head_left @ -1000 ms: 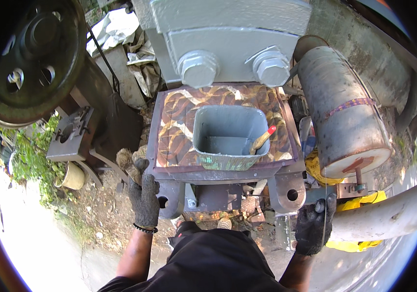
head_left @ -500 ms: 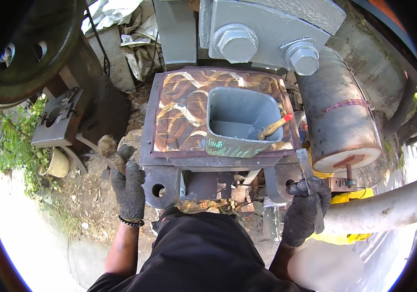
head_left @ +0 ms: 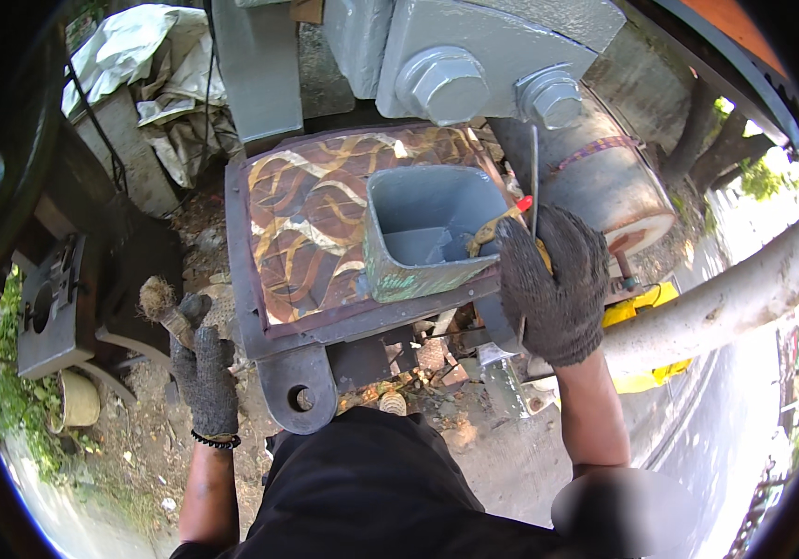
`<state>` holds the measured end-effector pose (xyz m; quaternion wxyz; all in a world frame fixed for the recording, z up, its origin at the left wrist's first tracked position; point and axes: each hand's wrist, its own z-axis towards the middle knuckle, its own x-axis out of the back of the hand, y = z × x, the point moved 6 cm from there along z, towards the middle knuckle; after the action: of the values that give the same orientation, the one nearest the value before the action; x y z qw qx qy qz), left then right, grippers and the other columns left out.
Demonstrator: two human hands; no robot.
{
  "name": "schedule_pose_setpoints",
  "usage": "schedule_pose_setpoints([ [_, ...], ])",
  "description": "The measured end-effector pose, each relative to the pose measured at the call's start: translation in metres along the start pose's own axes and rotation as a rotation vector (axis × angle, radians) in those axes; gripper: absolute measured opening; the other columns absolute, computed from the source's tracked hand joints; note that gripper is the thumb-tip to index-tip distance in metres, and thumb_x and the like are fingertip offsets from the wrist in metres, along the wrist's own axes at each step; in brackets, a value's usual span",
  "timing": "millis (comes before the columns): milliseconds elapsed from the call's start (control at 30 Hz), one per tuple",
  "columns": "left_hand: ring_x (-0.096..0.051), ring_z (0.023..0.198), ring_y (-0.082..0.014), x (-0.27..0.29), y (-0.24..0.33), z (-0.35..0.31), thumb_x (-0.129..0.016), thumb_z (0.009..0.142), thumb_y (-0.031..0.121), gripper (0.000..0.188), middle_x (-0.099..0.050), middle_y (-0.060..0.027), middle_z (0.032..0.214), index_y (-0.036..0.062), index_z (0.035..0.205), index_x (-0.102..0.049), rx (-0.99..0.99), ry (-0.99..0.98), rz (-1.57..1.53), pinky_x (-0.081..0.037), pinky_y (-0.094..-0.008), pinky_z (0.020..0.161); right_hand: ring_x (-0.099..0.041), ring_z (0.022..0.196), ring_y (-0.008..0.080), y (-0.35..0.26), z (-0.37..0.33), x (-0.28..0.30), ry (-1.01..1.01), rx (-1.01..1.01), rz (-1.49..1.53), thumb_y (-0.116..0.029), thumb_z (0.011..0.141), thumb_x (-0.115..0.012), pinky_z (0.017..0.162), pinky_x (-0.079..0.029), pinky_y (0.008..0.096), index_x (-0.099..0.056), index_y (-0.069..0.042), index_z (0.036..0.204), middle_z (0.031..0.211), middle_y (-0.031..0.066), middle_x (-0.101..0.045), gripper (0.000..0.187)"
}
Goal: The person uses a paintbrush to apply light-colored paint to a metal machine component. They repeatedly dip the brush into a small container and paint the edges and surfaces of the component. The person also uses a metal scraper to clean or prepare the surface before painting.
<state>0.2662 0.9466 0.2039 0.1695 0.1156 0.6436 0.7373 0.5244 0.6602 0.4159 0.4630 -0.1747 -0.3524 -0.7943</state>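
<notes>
My left hand [head_left: 202, 373], in a dark grey knit glove, is closed around a worn round brush [head_left: 176, 323] with frayed tan bristles pointing up and away. My right hand [head_left: 562, 289], gloved alike, grips a thin flat metal strip [head_left: 534, 172] seen nearly edge-on, standing up past the fingers. That hand is at the right side of a grey paint container [head_left: 409, 280], covering part of it. Grey paint coats the container's inside. A paintbrush [head_left: 495, 228] with a red-tipped wooden handle leans inside its right corner. Under the container lies a brown patterned cloth [head_left: 306, 210].
Large grey-painted metal parts with hex bolts [head_left: 444, 87] stand beyond the cloth. A rusty metal cylinder [head_left: 618, 191] and a pale pipe [head_left: 707, 317] are to the right. Dark machinery [head_left: 64, 307] stands left. A lug with a hole [head_left: 299, 387] juts toward me.
My right hand has risen from the near right corner to beside the container, carrying the metal strip. My left hand still holds the round brush, slightly farther left and lower. The view has shifted.
</notes>
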Motion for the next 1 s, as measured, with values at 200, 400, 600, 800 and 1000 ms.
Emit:
schedule_pose_setpoints([
  [200, -0.05, 0.076, -0.0029, -0.006, 0.004, 0.014, -0.056, 0.107, 0.019, 0.044, -0.064, -0.0034, 0.136, 0.0044, 0.148, -0.053, 0.033, 0.0, -0.01, -0.046, -0.0228, 0.067, -0.061, 0.112, 0.042, 0.003, 0.019, -0.006, -0.182, 0.032, -0.021, -0.017, 0.077, -0.072, 0.094, -0.049, 0.0552, -0.067, -0.011, 0.135, 0.124, 0.0213, -0.061, 0.059],
  [400, -0.048, 0.074, -0.0029, -0.003, -0.004, 0.007, -0.059, 0.107, 0.027, 0.044, -0.066, -0.0008, 0.112, 0.0044, 0.144, -0.056, -0.003, 0.018, 0.066, -0.042, -0.0228, 0.063, -0.06, 0.112, 0.0406, 0.008, 0.021, -0.014, -0.131, 0.008, -0.065, -0.016, 0.08, -0.07, 0.093, -0.048, 0.0541, -0.066, -0.013, 0.136, 0.126, 0.0196, -0.061, 0.056],
  [600, -0.047, 0.073, -0.0038, 0.01, -0.021, 0.01, -0.061, 0.107, 0.032, 0.043, -0.054, 0.0053, 0.084, 0.0046, 0.139, -0.059, 0.059, -0.009, -0.004, -0.04, -0.024, 0.062, -0.061, 0.111, 0.0332, 0.01, 0.022, -0.02, -0.049, 0.006, -0.037, -0.025, 0.083, -0.064, 0.088, -0.05, 0.0512, -0.063, -0.018, 0.13, 0.128, 0.0122, -0.061, 0.048],
  [800, -0.047, 0.072, -0.0035, 0.006, -0.009, 0.015, -0.061, 0.107, 0.032, 0.044, -0.054, 0.0061, 0.085, 0.0058, 0.141, -0.057, -0.034, 0.045, 0.096, -0.04, -0.0235, 0.063, -0.06, 0.116, 0.038, 0.01, 0.021, -0.023, -0.048, 0.011, -0.067, -0.024, 0.083, -0.073, 0.095, -0.048, 0.0532, -0.067, -0.018, 0.135, 0.13, 0.016, -0.059, 0.053],
  [1000, -0.046, 0.07, -0.0031, 0.002, -0.003, 0.016, -0.06, 0.106, 0.033, 0.043, -0.052, 0.0062, 0.081, 0.0065, 0.141, -0.057, -0.069, 0.038, 0.134, -0.038, -0.0217, 0.061, -0.06, 0.114, 0.037, 0.012, 0.021, -0.028, -0.037, 0.022, -0.112, -0.025, 0.082, -0.074, 0.092, -0.049, 0.052, -0.067, -0.018, 0.132, 0.129, 0.0152, -0.059, 0.051],
])
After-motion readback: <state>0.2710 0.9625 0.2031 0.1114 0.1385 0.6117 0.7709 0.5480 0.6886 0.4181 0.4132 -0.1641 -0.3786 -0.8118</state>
